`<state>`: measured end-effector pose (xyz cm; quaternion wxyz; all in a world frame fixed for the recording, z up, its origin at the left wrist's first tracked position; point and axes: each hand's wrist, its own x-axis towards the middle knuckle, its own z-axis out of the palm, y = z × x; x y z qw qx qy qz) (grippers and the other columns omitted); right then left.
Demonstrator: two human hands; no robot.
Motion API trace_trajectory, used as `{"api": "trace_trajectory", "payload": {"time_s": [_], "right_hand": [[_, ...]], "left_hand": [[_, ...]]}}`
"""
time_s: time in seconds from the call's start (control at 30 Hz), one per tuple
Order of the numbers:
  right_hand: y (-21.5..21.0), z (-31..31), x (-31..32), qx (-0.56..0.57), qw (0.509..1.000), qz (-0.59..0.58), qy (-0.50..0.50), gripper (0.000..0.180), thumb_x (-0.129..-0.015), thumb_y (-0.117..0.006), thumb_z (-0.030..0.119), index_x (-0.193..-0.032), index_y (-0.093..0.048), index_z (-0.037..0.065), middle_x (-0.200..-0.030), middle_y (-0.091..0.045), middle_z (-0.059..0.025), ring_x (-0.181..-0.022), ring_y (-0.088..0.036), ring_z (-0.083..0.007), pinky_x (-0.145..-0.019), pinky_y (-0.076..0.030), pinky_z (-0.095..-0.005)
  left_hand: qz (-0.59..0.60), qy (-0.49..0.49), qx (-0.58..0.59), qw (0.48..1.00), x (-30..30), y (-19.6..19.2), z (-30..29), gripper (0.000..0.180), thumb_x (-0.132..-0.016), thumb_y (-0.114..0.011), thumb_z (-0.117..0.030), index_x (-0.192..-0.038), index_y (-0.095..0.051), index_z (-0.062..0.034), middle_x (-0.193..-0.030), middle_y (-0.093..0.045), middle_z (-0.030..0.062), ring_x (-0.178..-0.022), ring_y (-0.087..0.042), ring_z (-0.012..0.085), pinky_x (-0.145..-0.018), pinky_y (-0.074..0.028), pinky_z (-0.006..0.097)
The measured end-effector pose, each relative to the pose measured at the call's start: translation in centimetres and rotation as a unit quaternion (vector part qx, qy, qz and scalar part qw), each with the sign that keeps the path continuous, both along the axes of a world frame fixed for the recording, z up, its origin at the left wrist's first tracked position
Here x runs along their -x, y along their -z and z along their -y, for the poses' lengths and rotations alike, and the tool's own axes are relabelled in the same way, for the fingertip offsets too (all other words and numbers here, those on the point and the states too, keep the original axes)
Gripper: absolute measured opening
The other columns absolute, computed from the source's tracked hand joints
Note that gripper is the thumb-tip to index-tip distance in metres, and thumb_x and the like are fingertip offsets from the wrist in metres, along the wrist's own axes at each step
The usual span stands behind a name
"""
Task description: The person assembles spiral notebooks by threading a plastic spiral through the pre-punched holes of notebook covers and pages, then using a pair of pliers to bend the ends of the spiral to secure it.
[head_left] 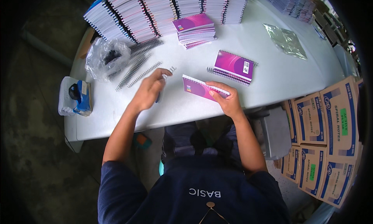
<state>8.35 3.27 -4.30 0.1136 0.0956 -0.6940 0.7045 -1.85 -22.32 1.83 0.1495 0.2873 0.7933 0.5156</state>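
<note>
My right hand (225, 98) grips a small purple notepad (200, 91) by its right end, thumb on the cover. A row of punched holes runs along its white upper edge, and no coil shows in it. To the left, my left hand (149, 90) is closed, with a wire spiral coil (169, 72) at its fingertips. A thin dark-blue thing peeks out below that hand, too little of it visible to name. Loose spiral coils (134, 70) lie just beyond the left hand. Beyond the right hand rests a stack of coil-bound purple notepads (234, 65), coil ends sticking out.
A purple notepad pile (194, 27) stands mid-table before a row of thick bound stacks (167, 10). A clear plastic bag (107, 58) and a tape dispenser (82, 97) are at left. A flat clear bag (285, 41) lies at right, above stacked cartons (311, 119).
</note>
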Motion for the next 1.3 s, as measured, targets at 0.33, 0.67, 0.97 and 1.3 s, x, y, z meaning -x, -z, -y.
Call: {"api": "trace_trajectory", "payload": {"time_s": [0.33,0.67,0.97,1.3], "right_hand": [[0.1,0.5,0.0,0.0,0.999,-0.021,0.041,0.023,-0.087,-0.059,-0.002,-0.11,-0.065,-0.001,-0.106,-0.068,-0.0083,-0.097,-0.06,-0.0119,-0.088,-0.048,-0.0255],[0.4,0.2,-0.5,0.016,0.999,0.001,0.041,0.026,-0.085,-0.061,-0.003,-0.11,-0.066,0.001,-0.104,-0.068,-0.0087,-0.094,-0.061,-0.0109,-0.085,-0.049,-0.0241],[0.0,0.1,-0.2,-0.012,1.0,-0.003,-0.005,0.027,-0.086,-0.061,0.0,-0.113,-0.064,0.0,-0.106,-0.068,-0.0089,-0.093,-0.061,-0.0116,-0.085,-0.047,-0.0246],[0.6,0.5,-0.2,-0.043,0.999,0.021,0.017,0.026,-0.088,-0.06,0.004,-0.113,-0.063,-0.001,-0.101,-0.069,-0.0105,-0.089,-0.061,-0.011,-0.081,-0.048,-0.0251]], "left_hand": [[0.047,-0.054,0.097,0.993,0.1,0.6,-2.0,0.029,-0.095,-0.054,-0.03,-0.089,-0.059,-0.0025,-0.073,-0.053,0.0032,-0.07,-0.047,0.0108,-0.067,-0.041,0.026],[-0.061,0.046,0.08,0.994,2.0,-2.3,-2.7,0.02,-0.087,-0.066,-0.016,-0.101,-0.06,-0.0034,-0.082,-0.059,0.0034,-0.063,-0.047,0.0093,-0.062,-0.043,0.024],[-0.047,0.172,0.097,0.979,2.6,-2.3,-2.5,0.028,-0.088,-0.064,-0.022,-0.109,-0.063,-0.0036,-0.089,-0.064,0.0073,-0.078,-0.058,0.0174,-0.073,-0.046,0.03],[-0.353,0.165,0.364,0.846,0.8,-6.7,-4.1,0.029,-0.087,-0.06,-0.016,-0.113,-0.06,-0.0039,-0.107,-0.063,0.0104,-0.093,-0.059,0.0296,-0.083,-0.044,0.043]]}}
